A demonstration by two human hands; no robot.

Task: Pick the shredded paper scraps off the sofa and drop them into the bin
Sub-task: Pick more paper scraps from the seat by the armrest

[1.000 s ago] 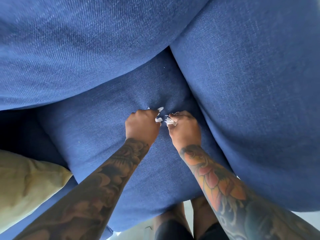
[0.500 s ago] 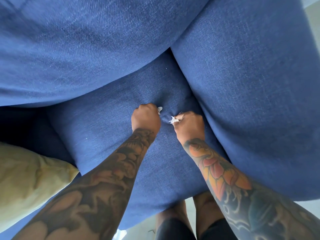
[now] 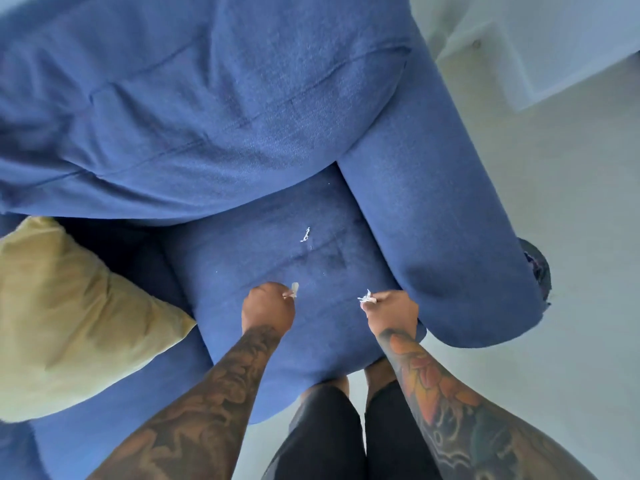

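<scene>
White paper scraps (image 3: 367, 298) being pinched in right hand (image 3: 391, 315) and left hand (image 3: 268, 308) alike, carrying step underway; needing bin, unseen, with one scrap (image 3: 305, 234) lying on sofa (image 3: 263, 251).

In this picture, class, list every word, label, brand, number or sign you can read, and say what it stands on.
None: no readable text shows anywhere in the view.
Paper scraps in the left hand and right hand, and the scrap on the seat cushion: too small to show any print.
Forearm tattoos: pictures only, no letters.
Blue sofa, yellow cushion: plain fabric, no tag visible.
</scene>
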